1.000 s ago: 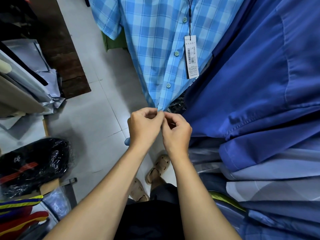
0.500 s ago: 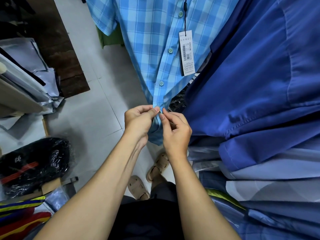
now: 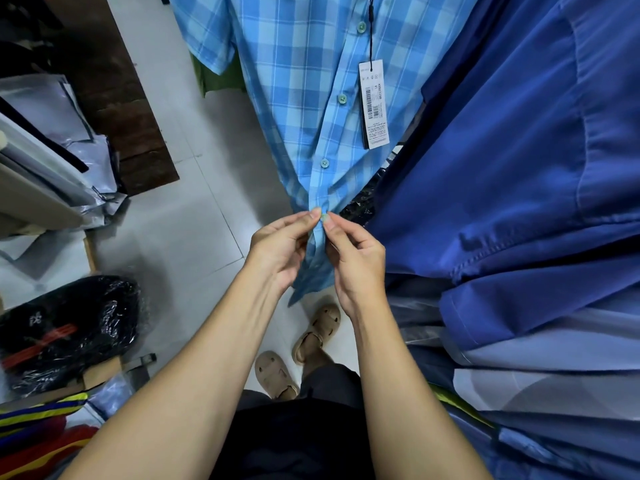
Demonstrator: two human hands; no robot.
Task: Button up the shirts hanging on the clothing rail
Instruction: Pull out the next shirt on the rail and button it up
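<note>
Blue checked shirt hanging centre, pinched at its low button by left hand and right hand, forearms reaching forward. White barcoded tag dangling right of placket, print unreadable.

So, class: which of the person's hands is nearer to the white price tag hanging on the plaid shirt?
Right. The right hand sits below the price tag, slightly left of it; the left hand lies farther left.

Single head cam, looks steeply down, close on shirt.
</note>
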